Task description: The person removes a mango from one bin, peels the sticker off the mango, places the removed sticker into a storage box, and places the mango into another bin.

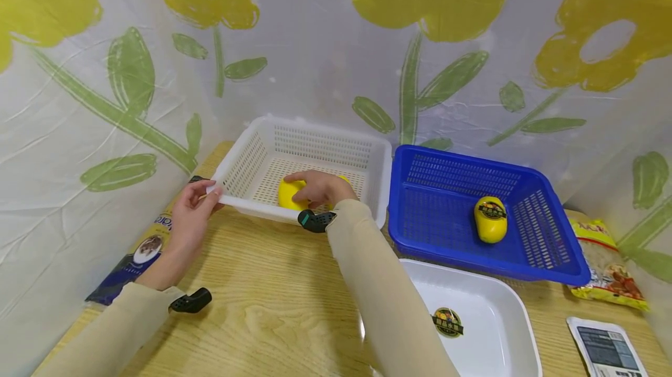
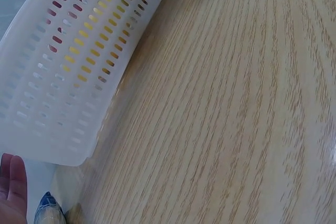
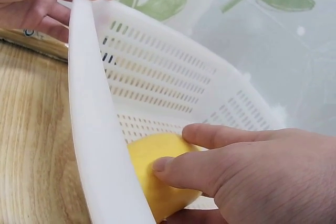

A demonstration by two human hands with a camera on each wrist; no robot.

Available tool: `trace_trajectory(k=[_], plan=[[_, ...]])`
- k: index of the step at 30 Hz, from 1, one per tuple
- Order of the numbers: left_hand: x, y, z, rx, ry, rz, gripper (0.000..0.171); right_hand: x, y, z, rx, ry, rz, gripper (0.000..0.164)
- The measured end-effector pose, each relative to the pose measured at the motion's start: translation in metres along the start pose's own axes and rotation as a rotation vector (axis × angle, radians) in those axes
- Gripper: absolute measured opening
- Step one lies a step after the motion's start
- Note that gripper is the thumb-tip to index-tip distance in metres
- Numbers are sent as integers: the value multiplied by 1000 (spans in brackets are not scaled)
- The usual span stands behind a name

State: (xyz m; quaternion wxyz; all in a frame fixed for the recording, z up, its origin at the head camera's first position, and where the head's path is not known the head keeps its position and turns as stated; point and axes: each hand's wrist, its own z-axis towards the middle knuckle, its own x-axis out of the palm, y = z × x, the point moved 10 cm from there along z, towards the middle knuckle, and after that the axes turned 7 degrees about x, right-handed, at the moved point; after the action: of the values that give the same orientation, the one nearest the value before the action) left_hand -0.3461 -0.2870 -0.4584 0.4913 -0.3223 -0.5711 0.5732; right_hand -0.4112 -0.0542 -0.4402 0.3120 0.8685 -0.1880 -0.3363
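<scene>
Head view, yellow fruit: a smooth, rounded yellow fruit (image 1: 290,194) sits inside a white perforated plastic basket (image 1: 257,206), near its front wall; whether it bears on the basket floor cannot be told
Fruit to fingers: it lies just left of the person's right hand (image 1: 321,186), touching the digits; that hand is the nearer, the other being well apart at the corner
Long axis: too much covered by the fingers to tell
Right hand: grasping the fruit from its right side; in the right wrist view two digits (image 3: 181,170) lie bent against its skin, while another shows partly below
Right arm: the beige sleeve (image 1: 385,283) slants up and leftward from the bottom edge, the wrist over the basket's front rim
Left hand: the person's left hand (image 1: 193,210) pinches the white rim at the front left corner, thumb above, fingers outside and beneath; its forearm rises from lower left
Second yellow patch: a bit of yellow (image 1: 344,179) shows behind the right hand; mostly hidden
Blue neighbour: a deep blue perforated plastic basket (image 1: 436,196) stands beside the white one on the right; it holds an elongated yellow fruit with a dark label (image 1: 490,230)
Nearer the person: a shallow white tray (image 1: 488,313) lies in front of the blue basket, a round dark sticker (image 1: 447,323) on it
</scene>
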Motion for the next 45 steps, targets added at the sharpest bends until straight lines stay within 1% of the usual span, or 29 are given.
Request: trace_trajectory(k=[7,13,15,20,25,28,31,33,36,40,45], plan=[[2,-2,-2,2,4,-7,35,-2,5,-2,-48,-3,-88,55],[2,-1,-1,-2,2,-2,38,-14,15,-16,-98,-39,-265,52],[1,0,0,-2,0,-7,38,-20,18,-23,-122,-44,-291,52],[1,1,1,-5,-5,-15,36,-41,20,-44,-172,-108,-287,49],[2,-1,0,-11,-6,-15,34,-59,18,-72,-201,-217,-279,46],[2,0,-1,-21,-13,-15,34,-67,13,-92,-214,-273,-246,45],[0,2,0,-28,-24,-13,32,-72,6,-110,-234,-308,-186,44],[-1,2,0,-32,-26,-15,31,-74,0,-121,-245,-330,-152,44],[-2,3,0,-34,-28,-18,33,-72,-9,-139,-265,-363,-140,42],[-2,3,-1,-35,-31,-20,34,-65,-22,-164,-301,-392,-127,40],[0,2,-2,-29,-27,-20,34,-55,-42,-200,-369,-419,-63,37]])
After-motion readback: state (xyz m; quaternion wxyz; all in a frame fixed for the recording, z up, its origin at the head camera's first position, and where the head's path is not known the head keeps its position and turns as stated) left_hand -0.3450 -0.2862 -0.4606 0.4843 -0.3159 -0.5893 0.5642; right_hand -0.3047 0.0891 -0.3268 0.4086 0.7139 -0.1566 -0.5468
